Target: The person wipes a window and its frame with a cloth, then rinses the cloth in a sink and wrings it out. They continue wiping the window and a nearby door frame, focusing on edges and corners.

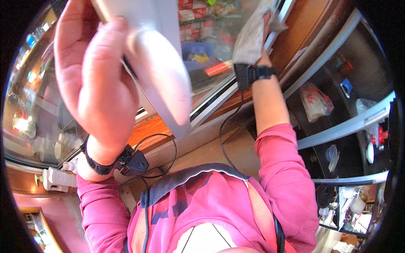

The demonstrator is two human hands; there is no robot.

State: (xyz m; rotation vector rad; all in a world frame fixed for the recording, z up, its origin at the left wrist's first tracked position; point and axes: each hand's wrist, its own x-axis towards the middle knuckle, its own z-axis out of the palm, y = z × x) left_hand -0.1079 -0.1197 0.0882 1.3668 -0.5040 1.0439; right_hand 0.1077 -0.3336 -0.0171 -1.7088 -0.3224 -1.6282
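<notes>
Close to the camera, my left hand [106, 69] grips the edge of a white window frame [136, 12], with the thumb on its near side. Beside the thumb a blurred white handle [161, 72] sticks out from the frame. My right hand [266, 23] holds a greyish-white cloth [250, 44] against a glass pane [218, 44] near its right-hand border. The cloth covers most of that hand. Behind the glass are blurred red-and-white packages [194, 15], a blue item and a red-orange one.
A spray bottle [57, 179] lies at left by the wooden sill [155, 134]. Dark shelves [345, 129] with light edges hold a plastic bag [314, 101] and small items at right. Black cables [223, 126] run from both wrist straps to my body.
</notes>
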